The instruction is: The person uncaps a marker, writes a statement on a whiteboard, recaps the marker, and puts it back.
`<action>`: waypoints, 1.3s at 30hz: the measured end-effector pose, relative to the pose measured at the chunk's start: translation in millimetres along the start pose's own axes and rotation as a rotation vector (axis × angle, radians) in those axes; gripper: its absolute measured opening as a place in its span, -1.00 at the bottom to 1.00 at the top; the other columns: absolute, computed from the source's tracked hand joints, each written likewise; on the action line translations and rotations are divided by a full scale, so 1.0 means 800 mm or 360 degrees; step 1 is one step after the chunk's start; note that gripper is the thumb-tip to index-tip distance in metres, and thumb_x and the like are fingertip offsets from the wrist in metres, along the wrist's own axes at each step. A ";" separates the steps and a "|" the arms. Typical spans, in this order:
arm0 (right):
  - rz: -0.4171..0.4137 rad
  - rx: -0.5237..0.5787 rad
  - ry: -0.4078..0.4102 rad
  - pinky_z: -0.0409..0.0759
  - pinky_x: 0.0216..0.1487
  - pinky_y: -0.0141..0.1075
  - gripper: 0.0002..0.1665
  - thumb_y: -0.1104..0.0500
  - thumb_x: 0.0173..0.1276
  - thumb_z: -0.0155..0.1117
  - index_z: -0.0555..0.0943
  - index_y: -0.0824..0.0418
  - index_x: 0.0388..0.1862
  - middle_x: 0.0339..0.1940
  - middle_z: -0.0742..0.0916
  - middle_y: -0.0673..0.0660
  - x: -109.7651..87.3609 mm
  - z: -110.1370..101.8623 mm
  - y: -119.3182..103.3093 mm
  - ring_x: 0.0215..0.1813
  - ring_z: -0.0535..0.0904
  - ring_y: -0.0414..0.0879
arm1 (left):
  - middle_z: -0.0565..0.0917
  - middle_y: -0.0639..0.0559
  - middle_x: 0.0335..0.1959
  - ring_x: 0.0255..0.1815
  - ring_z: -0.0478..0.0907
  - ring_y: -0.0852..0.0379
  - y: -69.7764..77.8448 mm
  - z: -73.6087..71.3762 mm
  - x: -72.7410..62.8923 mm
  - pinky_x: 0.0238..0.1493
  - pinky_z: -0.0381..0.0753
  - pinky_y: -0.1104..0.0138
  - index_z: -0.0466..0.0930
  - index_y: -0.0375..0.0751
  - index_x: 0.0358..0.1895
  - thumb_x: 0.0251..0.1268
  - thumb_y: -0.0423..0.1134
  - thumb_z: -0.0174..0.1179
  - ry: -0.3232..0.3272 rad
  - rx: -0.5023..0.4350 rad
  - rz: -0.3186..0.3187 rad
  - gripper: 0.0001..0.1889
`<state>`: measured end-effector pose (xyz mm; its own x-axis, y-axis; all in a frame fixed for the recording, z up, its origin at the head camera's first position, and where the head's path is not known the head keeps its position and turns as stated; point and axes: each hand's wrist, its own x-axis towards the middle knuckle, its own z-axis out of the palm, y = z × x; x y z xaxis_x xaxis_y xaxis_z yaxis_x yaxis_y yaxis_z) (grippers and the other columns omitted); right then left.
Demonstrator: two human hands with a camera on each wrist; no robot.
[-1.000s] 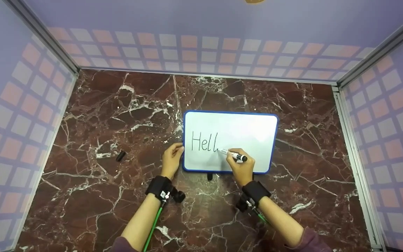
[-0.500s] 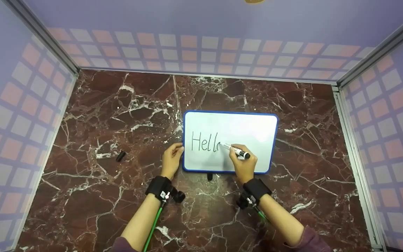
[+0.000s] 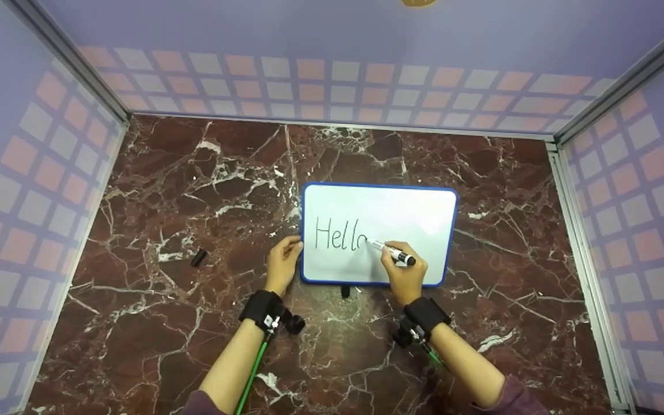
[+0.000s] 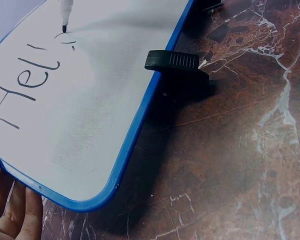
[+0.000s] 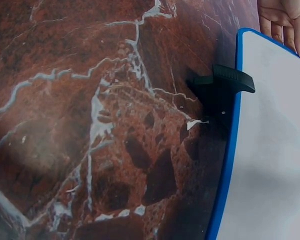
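Note:
A whiteboard [image 3: 407, 213] with a blue frame lies on the marble-patterned surface, "Hello" written across its left part in dark strokes; the o is not closed. My right hand [image 3: 407, 274] grips a white whiteboard marker [image 3: 392, 252] with a black end. In the left wrist view the tip of the marker [image 4: 65, 12] is at the top of the o. My left hand [image 3: 283, 265] holds the board's left edge, the thumb at the frame and the fingers [image 4: 12, 210] partly beneath it. The right wrist view does not show my right hand.
A small black cylinder, like a marker cap [image 3: 199, 257], lies on the surface to the left. A black clip [image 4: 172, 61] sits on the board's near edge. Purple walls with pink and white squares [image 3: 378, 72] enclose the back and both sides.
My right hand has moved slightly right with the marker, and a curved stroke of the o has appeared after "Hell". The left hand and the board have stayed in place.

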<state>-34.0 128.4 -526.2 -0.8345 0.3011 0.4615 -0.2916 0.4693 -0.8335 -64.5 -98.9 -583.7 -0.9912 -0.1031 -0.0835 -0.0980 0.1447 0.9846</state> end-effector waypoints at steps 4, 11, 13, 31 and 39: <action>0.0006 0.0003 -0.0014 0.44 -0.49 -0.63 -0.93 0.50 0.01 0.27 0.63 0.47 -0.46 -0.56 0.71 0.30 -0.004 -0.001 0.002 -0.51 0.45 -0.45 | 0.67 -0.26 -0.19 -0.11 0.61 -0.04 -0.002 0.000 0.000 -0.05 0.61 0.24 0.57 -0.35 -0.07 0.30 -0.13 0.10 -0.0006 -0.0023 0.0004 -0.67; 0.0032 -0.0007 -0.0051 0.41 -0.51 -0.62 -0.95 0.50 0.01 0.25 0.62 0.45 -0.49 -0.60 0.70 0.28 -0.011 -0.001 0.004 -0.54 0.41 -0.47 | 0.62 -0.39 -0.12 -0.04 0.57 -0.18 0.016 0.000 -0.002 0.00 0.59 0.17 0.51 -0.47 -0.01 0.34 -0.32 0.03 -0.0021 0.0088 -0.0123 -0.71; 0.0020 -0.0019 -0.0054 0.42 -0.50 -0.62 -0.94 0.50 0.00 0.25 0.62 0.45 -0.49 -0.60 0.70 0.28 -0.012 -0.001 0.004 -0.53 0.42 -0.47 | 0.61 -0.41 -0.12 -0.04 0.56 -0.21 0.028 -0.001 -0.005 0.02 0.57 0.13 0.50 -0.49 0.00 0.34 -0.35 0.02 -0.0033 0.0077 -0.0130 -0.72; 0.0013 -0.0026 -0.0090 0.48 -0.51 -0.53 -0.94 0.48 0.03 0.28 0.64 0.44 -0.46 -0.55 0.72 0.29 -0.014 0.003 -0.004 -0.50 0.49 -0.38 | 0.64 -0.37 -0.12 -0.03 0.57 -0.17 0.009 0.002 0.001 0.06 0.55 0.11 0.53 -0.45 -0.02 0.33 -0.31 0.04 -0.0003 0.0090 -0.0133 -0.72; 0.0002 0.0024 -0.0067 0.41 -0.53 -0.61 -0.95 0.50 0.01 0.24 0.62 0.46 -0.49 -0.59 0.70 0.28 -0.004 -0.007 -0.003 -0.55 0.43 -0.45 | 0.64 -0.35 -0.13 -0.05 0.58 -0.12 0.014 0.001 -0.002 0.00 0.60 0.20 0.53 -0.43 -0.02 0.34 -0.31 0.03 -0.0013 0.0092 -0.0138 -0.73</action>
<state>-28.1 130.9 -524.1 -0.8537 0.2661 0.4476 -0.2974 0.4565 -0.8386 -64.5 -96.0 -572.4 -0.9795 -0.1097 -0.1692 -0.1879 0.1919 0.9633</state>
